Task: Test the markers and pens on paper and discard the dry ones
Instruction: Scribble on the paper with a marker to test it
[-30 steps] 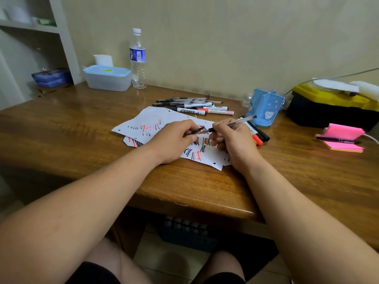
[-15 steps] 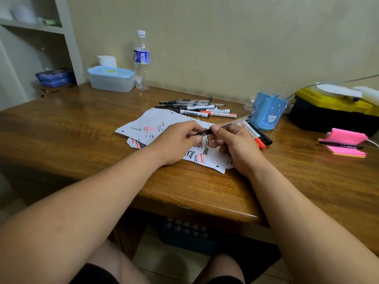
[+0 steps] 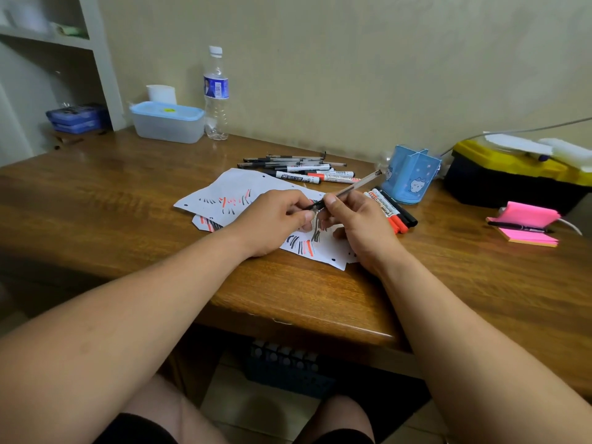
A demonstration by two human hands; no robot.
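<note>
My right hand (image 3: 355, 224) grips a clear-barrelled pen (image 3: 354, 186) that slants up to the right. My left hand (image 3: 272, 221) pinches the pen's dark front end, likely its cap; whether the cap is on or off is hidden by my fingers. Both hands hover over white paper sheets (image 3: 230, 190) covered in black and red test strokes. A heap of pens and markers (image 3: 301, 169) lies behind the paper. Three markers (image 3: 395, 213) with red and black caps lie right of my right hand.
A blue pen holder (image 3: 408, 177) stands behind the three markers. A yellow and black box (image 3: 512, 181) and pink sticky notes (image 3: 525, 224) with a black pen on them sit at right. A lidded plastic tub (image 3: 166, 123) and water bottle (image 3: 216, 94) stand at the back.
The hands have come together on the pen and its rear end has tilted up a little. The camera has shifted slightly.
</note>
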